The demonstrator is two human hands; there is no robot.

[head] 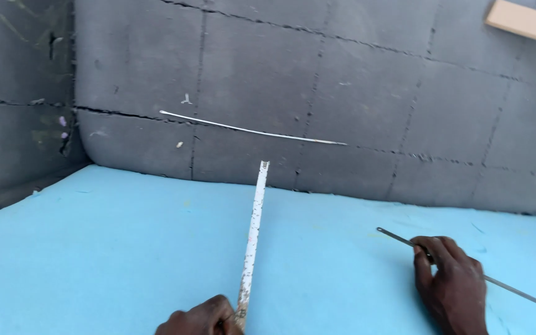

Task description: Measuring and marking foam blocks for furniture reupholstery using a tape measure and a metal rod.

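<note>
My left hand (203,317) at the bottom edge grips the near end of a white tape measure blade (252,232). The blade runs away from me across a blue foam board (113,248), and its tip reaches the base of the grey block wall (342,80). My right hand (451,285) presses down on a thin dark metal strip (398,237) that lies slanted on the board. The strip passes under my fingers and carries on toward the lower right edge.
The grey block wall forms a corner at the left (75,93). A thin white line or strip (249,130) slants across the wall. A pale wooden batten (525,22) shows at the top right.
</note>
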